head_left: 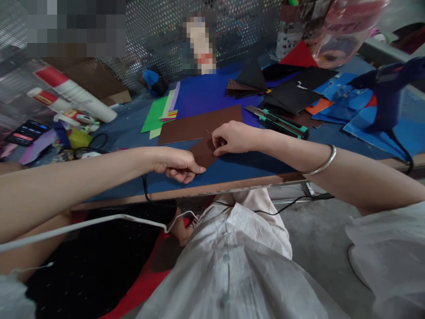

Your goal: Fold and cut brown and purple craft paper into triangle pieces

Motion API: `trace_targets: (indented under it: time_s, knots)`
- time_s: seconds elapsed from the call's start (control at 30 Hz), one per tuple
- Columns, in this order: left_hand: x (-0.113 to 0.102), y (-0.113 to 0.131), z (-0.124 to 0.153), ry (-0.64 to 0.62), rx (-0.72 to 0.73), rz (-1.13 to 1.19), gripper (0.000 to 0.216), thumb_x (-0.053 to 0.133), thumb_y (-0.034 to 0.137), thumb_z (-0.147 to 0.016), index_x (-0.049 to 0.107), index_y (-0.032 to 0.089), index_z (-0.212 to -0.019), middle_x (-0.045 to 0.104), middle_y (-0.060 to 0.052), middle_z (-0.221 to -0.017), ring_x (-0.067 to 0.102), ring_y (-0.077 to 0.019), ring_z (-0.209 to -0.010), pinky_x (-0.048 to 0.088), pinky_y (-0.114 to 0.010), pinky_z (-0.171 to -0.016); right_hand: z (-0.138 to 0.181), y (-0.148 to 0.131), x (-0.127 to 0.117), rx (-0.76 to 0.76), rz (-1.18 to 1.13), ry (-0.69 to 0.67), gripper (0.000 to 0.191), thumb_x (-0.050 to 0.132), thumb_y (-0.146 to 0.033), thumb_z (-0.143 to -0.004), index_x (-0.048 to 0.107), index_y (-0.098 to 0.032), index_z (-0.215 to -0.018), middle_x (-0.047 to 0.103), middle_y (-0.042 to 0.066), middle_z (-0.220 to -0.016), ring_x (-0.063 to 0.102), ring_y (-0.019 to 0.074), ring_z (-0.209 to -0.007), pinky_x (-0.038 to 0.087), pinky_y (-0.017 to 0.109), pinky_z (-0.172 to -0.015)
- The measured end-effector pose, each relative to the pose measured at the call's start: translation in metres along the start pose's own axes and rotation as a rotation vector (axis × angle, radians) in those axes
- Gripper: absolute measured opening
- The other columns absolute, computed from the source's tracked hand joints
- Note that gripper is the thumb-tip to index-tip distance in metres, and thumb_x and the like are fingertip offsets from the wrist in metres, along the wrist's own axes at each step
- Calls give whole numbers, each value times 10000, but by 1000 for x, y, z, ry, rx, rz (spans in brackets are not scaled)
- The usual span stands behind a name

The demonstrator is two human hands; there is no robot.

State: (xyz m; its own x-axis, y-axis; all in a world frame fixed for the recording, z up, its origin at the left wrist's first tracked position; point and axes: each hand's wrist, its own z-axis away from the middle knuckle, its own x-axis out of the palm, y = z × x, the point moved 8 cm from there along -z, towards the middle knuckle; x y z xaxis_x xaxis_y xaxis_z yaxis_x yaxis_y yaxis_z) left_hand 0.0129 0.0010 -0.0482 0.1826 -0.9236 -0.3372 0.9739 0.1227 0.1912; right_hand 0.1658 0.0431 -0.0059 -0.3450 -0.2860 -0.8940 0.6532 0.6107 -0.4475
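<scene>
My left hand (177,165) pinches the near corner of a small brown paper piece (203,153) that lies on the blue table cover (232,170). My right hand (234,138), fingers closed, grips the far edge of the same piece. A thin light line, perhaps a thread or needle, shows at its fingertips; I cannot make it out. A larger brown paper sheet (199,125) lies flat just behind the small piece.
A green-handled utility knife (277,122) lies right of the brown sheet. Green and coloured paper sheets (159,114) sit at left, black paper pieces (292,95) at back right. A blue glue gun (388,95) stands at right. Rolls (75,94) and clutter fill the left side.
</scene>
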Motion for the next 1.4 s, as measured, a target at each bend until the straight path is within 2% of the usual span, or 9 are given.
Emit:
trace_targets:
  time_s: [0.33,0.53,0.63,0.77,0.9,0.97,1.07,1.23,1.4]
  knots:
    - [7,-18,4,-50,45,66,720,673,844,-731,588,178,-471,395,-29,-396,238,-76,-338,114,-222,-350,3,-4,-2,4,22,-23,242,801,-340,-903,823,-174,-1077,808,59,-980,689,178,-853,393,285,-716]
    - [9,-32,7,-18,-22,91,717,728,851,-658,638,164,-473,413,-34,-400,275,-73,-339,130,-208,-347,5,-6,-2,18,24,-37,245,789,-333,-921,816,-166,-1098,808,70,-1009,689,182,-871,393,288,-714]
    - [10,-33,7,-13,-2,116,716,751,849,-633,631,164,-465,417,-33,-394,276,-72,-339,121,-205,-346,5,-5,-3,20,24,-29,239,793,-332,-921,814,-164,-1090,805,69,-1000,684,179,-862,391,289,-716]
    - [13,-36,8,-46,59,87,730,645,853,-763,617,178,-487,424,-33,-387,269,-86,-333,117,-215,-333,4,-5,-2,5,15,-32,244,800,-337,-915,811,-158,-1081,803,69,-994,684,179,-865,388,286,-704]
    - [12,-39,12,-14,121,89,708,513,740,-939,595,182,-510,408,-23,-367,231,-83,-332,99,-215,-344,4,-5,-1,-5,8,-41,235,794,-333,-915,812,-161,-1073,808,71,-1008,686,180,-871,388,289,-697]
    - [13,-43,12,-16,90,111,681,581,728,-899,601,177,-499,422,-29,-368,235,-78,-328,103,-210,-342,4,-5,-1,-1,10,-40,235,790,-331,-917,813,-163,-1080,809,74,-1015,688,181,-871,388,291,-703]
    - [14,-48,11,-38,12,147,647,734,751,-737,621,169,-478,456,-44,-383,272,-74,-319,118,-198,-330,4,-5,-1,1,15,-42,249,793,-336,-917,810,-158,-1090,807,74,-1019,687,184,-877,386,289,-703]
    - [13,-48,11,-31,-5,167,659,761,784,-655,637,165,-466,432,-38,-376,264,-73,-319,115,-202,-327,4,-5,-1,0,25,-46,246,790,-334,-929,807,-158,-1100,805,72,-1037,683,186,-894,380,286,-709]
    - [16,-54,23,15,11,127,636,643,688,-850,640,173,-476,429,-37,-371,278,-81,-358,123,-204,-382,3,-4,0,2,20,-39,236,793,-334,-920,807,-163,-1083,803,65,-1021,682,185,-883,371,284,-690]
